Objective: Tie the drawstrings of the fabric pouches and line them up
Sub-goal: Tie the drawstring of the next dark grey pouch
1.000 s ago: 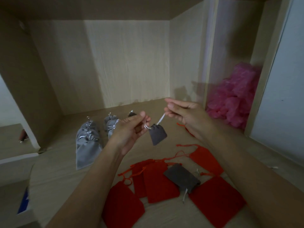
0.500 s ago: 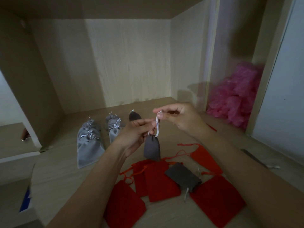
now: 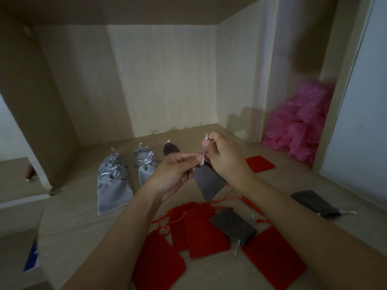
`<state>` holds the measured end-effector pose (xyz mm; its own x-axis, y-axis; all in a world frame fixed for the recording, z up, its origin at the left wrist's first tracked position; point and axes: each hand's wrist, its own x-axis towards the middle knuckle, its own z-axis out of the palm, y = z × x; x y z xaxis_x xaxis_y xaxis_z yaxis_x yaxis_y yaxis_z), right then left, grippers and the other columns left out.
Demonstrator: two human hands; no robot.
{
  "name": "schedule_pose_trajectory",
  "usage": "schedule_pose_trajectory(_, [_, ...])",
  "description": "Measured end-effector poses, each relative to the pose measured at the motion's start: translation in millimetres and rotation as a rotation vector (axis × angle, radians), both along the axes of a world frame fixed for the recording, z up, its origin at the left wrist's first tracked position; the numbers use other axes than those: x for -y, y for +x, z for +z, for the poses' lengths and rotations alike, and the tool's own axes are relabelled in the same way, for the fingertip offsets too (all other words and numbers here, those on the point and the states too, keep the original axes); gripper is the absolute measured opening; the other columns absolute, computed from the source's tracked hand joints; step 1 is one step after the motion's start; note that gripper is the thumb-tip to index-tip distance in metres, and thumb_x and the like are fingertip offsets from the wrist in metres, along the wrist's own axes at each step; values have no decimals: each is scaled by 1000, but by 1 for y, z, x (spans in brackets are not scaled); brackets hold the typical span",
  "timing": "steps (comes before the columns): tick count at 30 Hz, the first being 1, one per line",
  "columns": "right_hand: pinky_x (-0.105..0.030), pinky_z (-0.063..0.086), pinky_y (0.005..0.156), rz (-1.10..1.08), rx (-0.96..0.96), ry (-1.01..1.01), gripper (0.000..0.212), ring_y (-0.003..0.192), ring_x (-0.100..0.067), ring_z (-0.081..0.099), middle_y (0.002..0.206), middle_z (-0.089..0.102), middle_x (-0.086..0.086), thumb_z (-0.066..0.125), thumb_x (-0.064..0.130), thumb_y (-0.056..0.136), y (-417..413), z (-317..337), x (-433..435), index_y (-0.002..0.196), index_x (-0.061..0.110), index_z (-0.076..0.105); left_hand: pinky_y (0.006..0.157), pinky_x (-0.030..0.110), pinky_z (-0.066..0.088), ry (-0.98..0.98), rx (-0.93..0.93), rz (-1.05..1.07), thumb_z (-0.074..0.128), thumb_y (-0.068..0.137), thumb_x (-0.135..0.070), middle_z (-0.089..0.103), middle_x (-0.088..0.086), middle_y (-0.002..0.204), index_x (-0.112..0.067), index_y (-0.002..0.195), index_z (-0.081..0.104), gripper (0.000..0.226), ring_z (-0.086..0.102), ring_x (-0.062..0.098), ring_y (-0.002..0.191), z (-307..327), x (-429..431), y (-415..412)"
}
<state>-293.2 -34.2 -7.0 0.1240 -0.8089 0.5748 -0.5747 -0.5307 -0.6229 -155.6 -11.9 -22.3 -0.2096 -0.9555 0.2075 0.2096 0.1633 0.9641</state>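
Note:
A small dark grey pouch (image 3: 208, 183) hangs in the air between my hands above the shelf. My left hand (image 3: 174, 173) pinches its white drawstring (image 3: 202, 159) near the pouch's neck. My right hand (image 3: 225, 155) pinches the same string higher up, with one end sticking out above my fingers. Tied light grey pouches (image 3: 114, 181) lie in rows at the back left, and a tied dark grey pouch (image 3: 170, 148) lies next to them. Several flat red pouches (image 3: 206, 231) and an untied dark grey pouch (image 3: 232, 226) lie in front of me.
Another dark grey pouch (image 3: 315, 203) lies at the right under my forearm, and a red pouch (image 3: 260, 163) lies beyond my right hand. A pink plastic heap (image 3: 299, 126) fills the neighbouring compartment. The shelf's wooden walls (image 3: 163, 80) close in the back and sides.
My hands have drawn closer together and the pouch has swung lower between them. My right hand now holds the string upright above my left fingers. The view has shifted left.

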Motion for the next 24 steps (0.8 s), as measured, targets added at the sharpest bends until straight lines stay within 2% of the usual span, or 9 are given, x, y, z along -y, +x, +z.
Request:
schedule_pose_trajectory(3, [-30,27,60,-23,-25,-38,10,72,-21,47,76,51,-2,44,15,97,2,-2,-3,95,8,51,68,18,50,-37,37,34,55,86,-4,69,2,73,-4,81,70,15,59,10,68,-1,-2,-6])
schedule_pose_trajectory(6, [-30,31,60,-1,-40,-65,14,72,-18,49,74,51,1,45,18,97,2,-2,-5,96,7,54,64,17,48,-28,41,18,59,80,-13,64,2,69,-3,79,67,12,53,10,65,-1,-2,-6])
schedule_pose_trajectory(8, [-32,38,61,16,-18,-98,14,70,-18,54,72,55,4,48,19,96,0,-1,-6,92,10,57,67,19,45,-14,15,-1,61,78,-20,60,9,77,4,84,64,24,47,17,71,-2,-1,-5])
schedule_pose_trajectory(10, [-32,43,64,16,-5,-134,13,71,-18,59,72,61,6,52,20,94,-3,0,-6,89,12,61,75,25,39,8,-11,-9,65,78,-25,53,19,92,12,97,62,41,41,27,82,-1,-2,-5])
schedule_pose_trajectory(12, [-32,45,65,35,1,-144,14,70,-16,62,69,64,7,55,22,93,-3,2,-6,86,13,63,75,27,34,17,-11,14,68,73,-24,51,19,95,4,89,70,32,42,24,83,1,-4,-7])
schedule_pose_trajectory(15, [-35,50,66,90,33,-138,14,68,-16,64,67,67,4,58,21,91,-2,3,-5,83,13,65,75,21,41,16,32,30,68,67,-20,62,16,85,-7,76,75,17,54,14,81,4,-6,-7])
schedule_pose_trajectory(17, [-38,51,65,97,39,-139,13,66,-18,64,68,68,1,59,22,91,-1,2,-4,84,13,65,76,16,46,18,48,27,67,67,-18,70,10,84,-8,77,76,16,61,11,82,5,-6,-4])
schedule_pose_trajectory(20, [-40,53,64,129,72,-135,13,64,-17,64,64,67,2,58,23,91,-1,2,-4,85,13,65,80,23,42,4,94,46,70,65,-25,64,19,93,-11,77,76,20,54,21,88,6,-6,-1])
schedule_pose_trajectory(24, [-34,51,60,201,130,-108,15,60,-13,61,65,65,2,58,23,90,-2,5,-5,86,11,65,84,25,43,-63,102,69,70,64,-29,70,13,90,-12,78,77,24,59,17,90,7,-7,-1])
